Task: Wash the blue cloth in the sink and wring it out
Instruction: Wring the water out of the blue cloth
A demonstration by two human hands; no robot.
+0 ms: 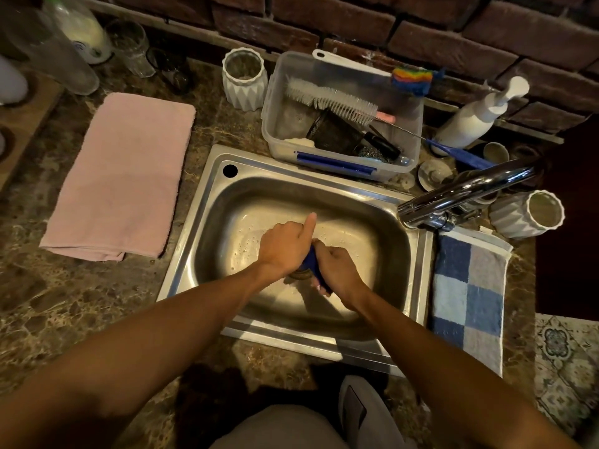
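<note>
Your left hand (pixel 285 246) and right hand (pixel 337 270) are both clamped on the twisted blue cloth (pixel 312 264) over the middle of the steel sink (pixel 207 222), left thumb raised.

A brushed stainless-steel sink (pixel 207 202), wet and dully reflective, sits in a glossy mottled brown stone table (pixel 64 286). Over the sink's right rim, a chrome faucet (pixel 466 192) shines mirror-bright. Left of the sink lies a soft matt pink towel (pixel 126 176); right of it, a nubby blue-checked terry cloth (pixel 470 293). Behind the sink, a translucent plastic tub (pixel 340 105) stands against a rough brick wall (pixel 421 27).
</note>
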